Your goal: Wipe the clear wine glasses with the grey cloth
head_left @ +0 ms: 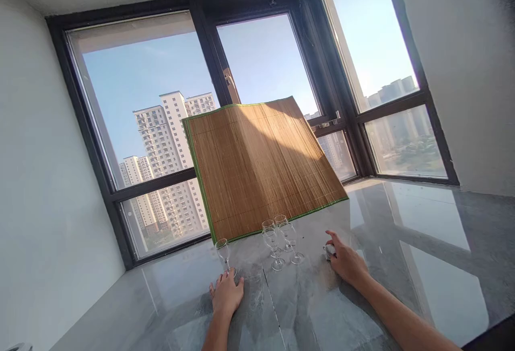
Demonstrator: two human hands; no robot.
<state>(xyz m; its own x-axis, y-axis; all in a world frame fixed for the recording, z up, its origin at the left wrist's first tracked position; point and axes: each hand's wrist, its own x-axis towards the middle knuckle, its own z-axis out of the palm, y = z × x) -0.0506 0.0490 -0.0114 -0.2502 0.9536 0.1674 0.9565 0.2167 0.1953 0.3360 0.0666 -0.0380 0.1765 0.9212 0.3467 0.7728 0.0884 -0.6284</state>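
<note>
With hands apart, the left glass point(222, 250) is best steadied gently by the spread left hand point(226, 293), an indistinct object point(329, 253) being clasped by the right hand point(346, 260).

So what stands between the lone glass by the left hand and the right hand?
In the head view, a cluster of clear stemmed glasses stands between the lone glass and the right hand, with gray surface showing on either side.
</note>
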